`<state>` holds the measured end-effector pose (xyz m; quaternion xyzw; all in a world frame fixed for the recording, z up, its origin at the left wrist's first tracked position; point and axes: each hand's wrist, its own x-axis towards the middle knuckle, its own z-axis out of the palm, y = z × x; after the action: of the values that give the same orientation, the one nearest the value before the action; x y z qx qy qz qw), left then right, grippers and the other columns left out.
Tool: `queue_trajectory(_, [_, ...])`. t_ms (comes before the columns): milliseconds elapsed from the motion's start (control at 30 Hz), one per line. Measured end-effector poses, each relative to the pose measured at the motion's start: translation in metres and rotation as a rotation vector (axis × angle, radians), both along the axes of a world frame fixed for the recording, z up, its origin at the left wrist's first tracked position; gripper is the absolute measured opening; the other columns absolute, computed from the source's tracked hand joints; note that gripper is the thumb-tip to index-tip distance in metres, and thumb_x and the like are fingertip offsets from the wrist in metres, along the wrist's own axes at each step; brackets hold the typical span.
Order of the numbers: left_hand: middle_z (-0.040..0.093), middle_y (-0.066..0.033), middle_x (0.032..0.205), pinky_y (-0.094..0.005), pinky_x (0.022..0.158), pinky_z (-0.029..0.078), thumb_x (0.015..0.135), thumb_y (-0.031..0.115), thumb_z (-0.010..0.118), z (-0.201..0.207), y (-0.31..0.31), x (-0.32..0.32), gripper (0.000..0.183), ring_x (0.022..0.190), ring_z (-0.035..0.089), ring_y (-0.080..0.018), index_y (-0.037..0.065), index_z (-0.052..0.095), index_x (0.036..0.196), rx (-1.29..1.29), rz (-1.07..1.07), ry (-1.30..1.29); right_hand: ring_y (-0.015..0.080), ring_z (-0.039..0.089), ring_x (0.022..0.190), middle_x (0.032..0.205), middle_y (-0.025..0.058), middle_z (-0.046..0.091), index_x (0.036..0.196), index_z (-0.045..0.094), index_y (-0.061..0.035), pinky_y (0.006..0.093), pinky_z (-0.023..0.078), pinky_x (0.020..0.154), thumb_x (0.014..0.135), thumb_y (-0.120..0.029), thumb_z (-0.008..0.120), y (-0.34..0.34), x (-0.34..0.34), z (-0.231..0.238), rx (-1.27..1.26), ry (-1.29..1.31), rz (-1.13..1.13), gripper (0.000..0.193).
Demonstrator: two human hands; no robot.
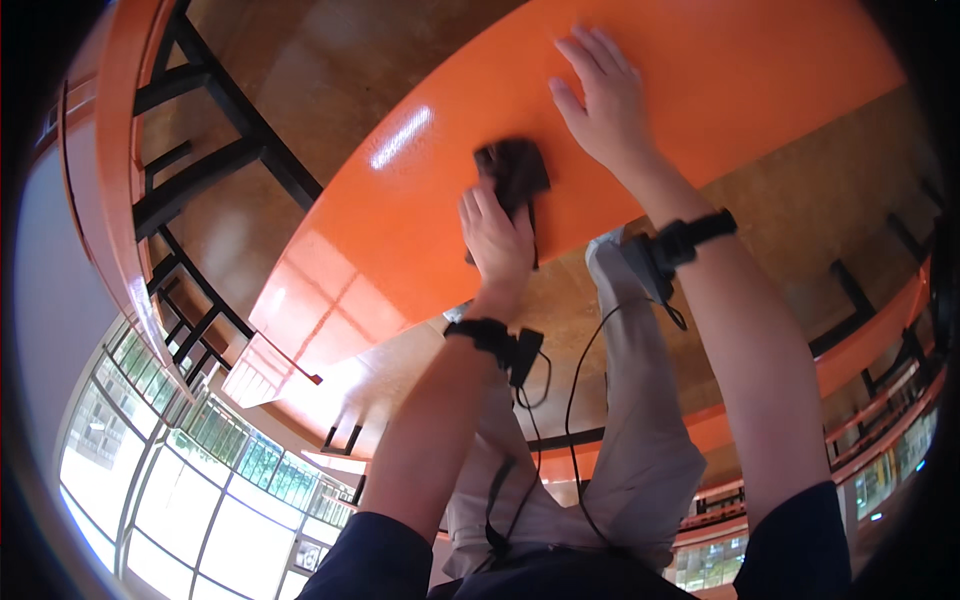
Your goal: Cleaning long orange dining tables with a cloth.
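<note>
Left hand (pixel 497 238): fingers curled over a dark cloth (pixel 513 170), pressing it down on the orange tabletop (pixel 420 190).
Cloth: near tabletop middle, partly under the fingers; looked crumpled, hard to tell.
Right hand (pixel 603 100): open, flat, palm down on tabletop, just beside the cloth.
Wrists: black bands with cables.

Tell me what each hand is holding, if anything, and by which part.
The left hand grips a dark cloth by its near edge on the orange table. The right hand holds nothing, lying flat on it.
</note>
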<state>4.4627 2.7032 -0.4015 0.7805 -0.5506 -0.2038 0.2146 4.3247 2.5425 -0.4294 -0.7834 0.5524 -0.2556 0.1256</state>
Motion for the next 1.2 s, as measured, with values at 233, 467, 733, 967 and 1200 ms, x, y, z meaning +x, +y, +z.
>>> queue_trajectory(233, [0.049,-0.0277,0.115,-0.0489,0.092,0.040,0.081,0.006,0.060,-0.002,0.057,0.021,0.046,0.108,0.047,-0.0472,-0.003,0.042,0.122,0.088,0.318,0.016,0.0332,0.052,0.116,0.127,0.0178,0.052,0.129,0.049,-0.0030,0.0383,0.044,0.095,0.091,-0.023,0.059,0.020,-0.126,0.036,0.479,-0.217,0.049,0.044])
queue_trajectory(467, [0.050,-0.0264,0.109,-0.0477,0.089,0.040,0.077,0.007,0.063,-0.021,0.071,0.101,0.044,0.102,0.049,-0.0422,-0.003,0.043,0.115,0.137,0.656,0.005,0.0252,0.061,0.105,0.118,0.0153,0.059,0.128,0.050,-0.0015,0.0340,0.047,0.089,0.095,-0.018,0.053,0.103,-0.271,0.074,0.779,0.062,-0.226,0.037])
queue_trajectory(733, [0.059,-0.0187,0.098,-0.0412,0.079,0.047,0.079,0.014,0.068,-0.026,0.028,0.155,0.038,0.090,0.060,-0.0337,0.001,0.047,0.107,0.208,0.840,0.136,0.0202,0.063,0.094,0.104,0.0104,0.064,0.123,0.054,-0.0020,0.0304,0.048,0.083,0.094,-0.020,0.055,0.144,-0.225,0.092,0.992,-0.278,-0.409,0.034])
queue_trajectory(967, [0.061,-0.0187,0.104,-0.0421,0.084,0.047,0.080,0.021,0.067,-0.033,-0.042,0.129,0.040,0.101,0.060,-0.0342,0.004,0.049,0.111,0.205,0.824,0.071,0.0177,0.063,0.090,0.100,0.0104,0.064,0.121,0.055,-0.0020,0.0283,0.048,0.078,0.095,-0.025,0.055,0.105,-0.174,0.060,1.267,-0.681,-0.351,0.035])
queue_trajectory(1200, [0.061,-0.0208,0.110,-0.0444,0.088,0.047,0.078,0.019,0.067,-0.005,-0.140,-0.010,0.045,0.102,0.060,-0.0379,0.003,0.048,0.116,0.248,0.680,0.059,0.0174,0.062,0.091,0.101,0.0112,0.065,0.121,0.055,-0.0008,0.0286,0.048,0.077,0.096,-0.027,0.054,0.063,-0.203,0.071,1.328,-0.729,-0.215,0.036])
